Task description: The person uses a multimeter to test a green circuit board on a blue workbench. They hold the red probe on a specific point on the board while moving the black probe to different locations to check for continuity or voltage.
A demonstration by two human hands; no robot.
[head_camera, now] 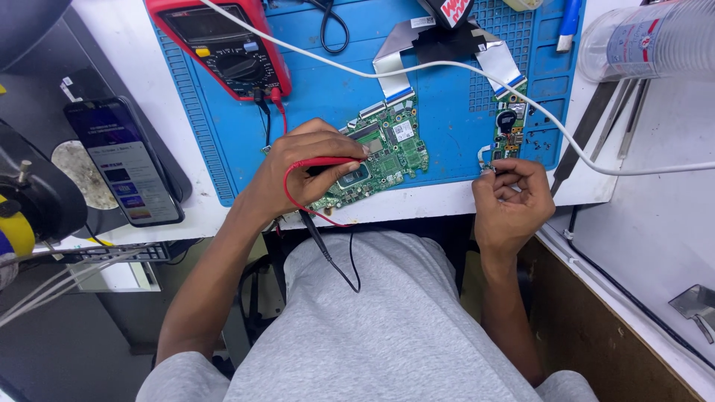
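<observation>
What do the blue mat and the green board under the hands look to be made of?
Blue mat: probably silicone or rubber, matte, with moulded grid compartments. Green board: likely rigid fibreglass laminate under glossy green coating, studded with metal and dark chips. The left hand rests on it.

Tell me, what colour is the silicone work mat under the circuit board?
Blue; the gridded silicone work mat shows best in the head view.

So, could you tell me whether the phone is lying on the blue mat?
No, the phone lies on a dark surface left of the blue mat, off its edge.
</observation>
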